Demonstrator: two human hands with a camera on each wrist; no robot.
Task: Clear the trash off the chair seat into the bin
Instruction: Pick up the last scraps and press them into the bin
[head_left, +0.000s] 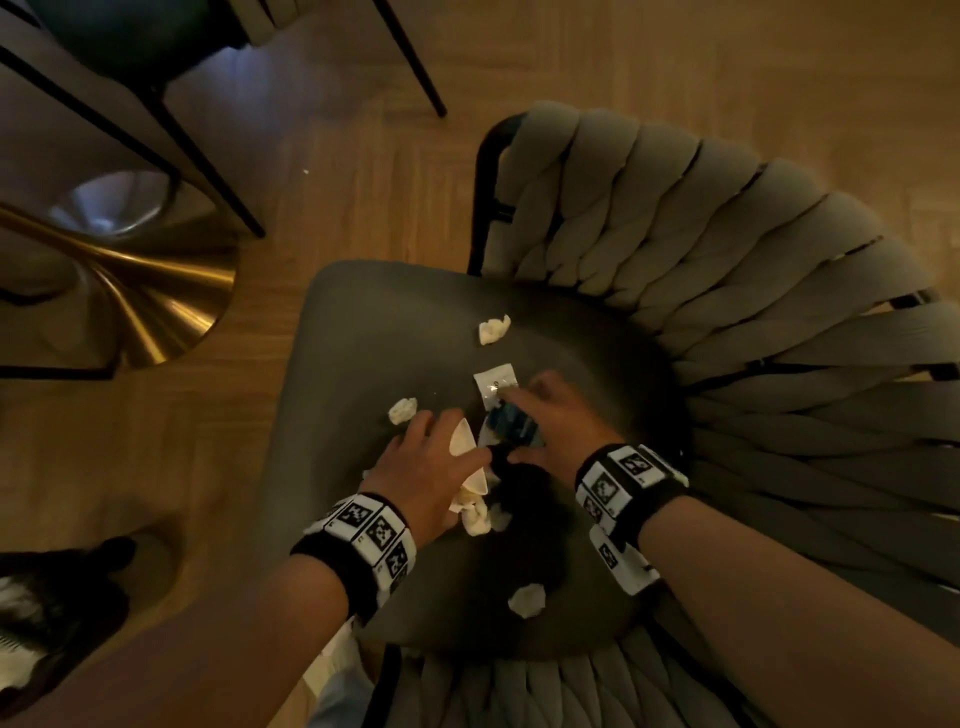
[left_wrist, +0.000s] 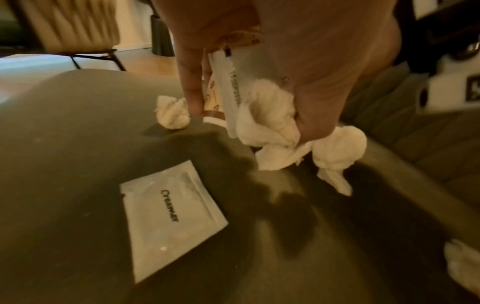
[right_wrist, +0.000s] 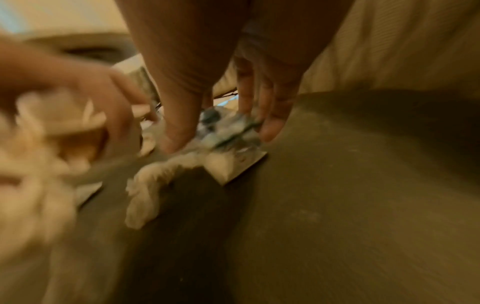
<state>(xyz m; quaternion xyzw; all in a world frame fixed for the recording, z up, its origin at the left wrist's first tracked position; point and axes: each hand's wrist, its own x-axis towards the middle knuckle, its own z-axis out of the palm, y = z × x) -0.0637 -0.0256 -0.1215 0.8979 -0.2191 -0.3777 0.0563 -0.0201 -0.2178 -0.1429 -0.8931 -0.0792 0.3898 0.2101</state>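
Observation:
Trash lies on the dark grey chair seat (head_left: 374, 322). My left hand (head_left: 441, 441) grips a bundle of tissue wads (left_wrist: 272, 123) and a white stick packet (left_wrist: 231, 86), its index finger pointing down beside a loose tissue ball (left_wrist: 171, 115). My right hand (head_left: 550, 421) pinches a crinkled blue wrapper (head_left: 511, 423) (right_wrist: 228, 131) between thumb and fingers, over a flat white creamer sachet (head_left: 496, 382) (left_wrist: 171, 209). Loose tissue balls lie at the far side (head_left: 493, 330), left of my hand (head_left: 403, 410), and near the front edge (head_left: 527, 600).
The chair's braided grey backrest (head_left: 727, 249) curves round the right and near sides. On the wooden floor to the left stand a gold table base (head_left: 130, 291) and another chair's black legs (head_left: 410, 57). A dark shape (head_left: 52, 597) sits at the lower left.

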